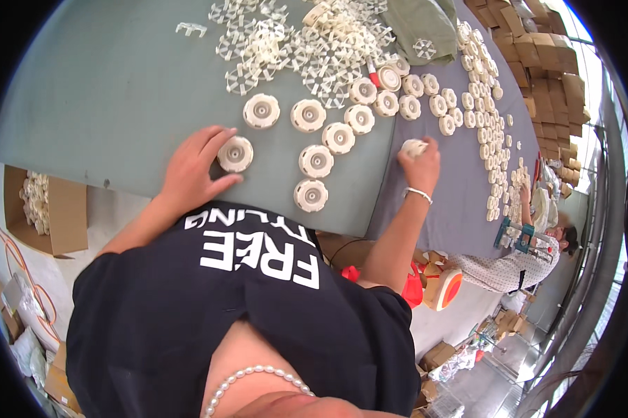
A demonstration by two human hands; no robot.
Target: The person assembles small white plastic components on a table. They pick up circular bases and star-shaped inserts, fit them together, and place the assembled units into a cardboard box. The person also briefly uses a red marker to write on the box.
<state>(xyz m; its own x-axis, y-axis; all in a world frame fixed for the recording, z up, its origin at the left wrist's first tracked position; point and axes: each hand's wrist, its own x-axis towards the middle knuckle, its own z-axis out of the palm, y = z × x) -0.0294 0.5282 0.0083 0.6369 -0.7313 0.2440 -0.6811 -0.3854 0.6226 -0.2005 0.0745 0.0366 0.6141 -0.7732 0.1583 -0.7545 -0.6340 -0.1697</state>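
Sitting beside the green table (105,97), an open cardboard box (68,214) holds heaped pale parts (36,202). The right hand (424,167) pinches a cream cap (414,147) over grey cloth (425,202); the left hand (194,167) spreads around a cream disc (236,154) on the table.

Rnd parts (338,138) off-wht w/ greyish ctrs (316,161); spoked pcs (265,42) wht. Tbl cover (119,90) grey-grn, T-shirt (153,299) blk. Co-worker's top (495,273) wht w/ dk dots.
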